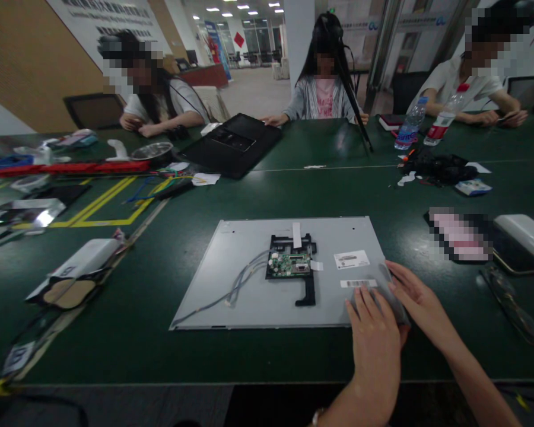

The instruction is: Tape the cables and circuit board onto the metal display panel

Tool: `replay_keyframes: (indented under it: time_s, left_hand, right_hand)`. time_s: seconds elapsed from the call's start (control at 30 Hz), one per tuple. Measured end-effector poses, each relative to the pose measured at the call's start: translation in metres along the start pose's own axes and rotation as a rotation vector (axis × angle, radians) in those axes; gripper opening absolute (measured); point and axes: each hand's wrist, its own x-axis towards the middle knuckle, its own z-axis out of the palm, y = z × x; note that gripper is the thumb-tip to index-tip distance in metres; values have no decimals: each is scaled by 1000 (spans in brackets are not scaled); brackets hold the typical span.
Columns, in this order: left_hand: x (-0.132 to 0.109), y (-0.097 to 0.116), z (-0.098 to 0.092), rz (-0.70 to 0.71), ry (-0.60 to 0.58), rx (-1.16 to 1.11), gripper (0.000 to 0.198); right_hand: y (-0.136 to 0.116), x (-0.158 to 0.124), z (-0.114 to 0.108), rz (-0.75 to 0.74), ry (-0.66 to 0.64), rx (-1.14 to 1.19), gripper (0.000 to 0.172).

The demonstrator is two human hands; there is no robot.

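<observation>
A flat grey display panel (pixel 249 237) lies back side up on the green table. Mounted at its middle is a black bracket (pixel 310 290) with a green circuit board (pixel 289 265). Grey cables (pixel 244 274) run from the board to the panel's near left corner. My left hand (pixel 376 338) rests over the near right part, fingers stretched out flat below a barcode label (pixel 358 283). At the right edge, my right hand (pixel 420 302) has its thumb and fingers closed about the panel's side; some fingertips are hidden. A greyish, see-through patch shows between the hands, too unclear to name.
Right of the panel lie a phone (pixel 458 234), a white case (pixel 523 237) and glasses (pixel 511 305). A white and tan package (pixel 75 279) lies left. Across the table are a black panel (pixel 235 142), bottles (pixel 412 124), a tripod and three seated people.
</observation>
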Motion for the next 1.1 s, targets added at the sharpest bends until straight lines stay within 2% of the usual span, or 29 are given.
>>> replay_keyframes:
  time_s: [0.6, 1.1]
  left_hand:
    - [1, 0, -3, 6, -20, 6, 65]
    - [0, -1, -4, 14, -9, 5, 62]
  right_hand:
    - [0, -1, 0, 35, 8, 4, 48]
    - [2, 0, 1, 8, 11, 13, 48]
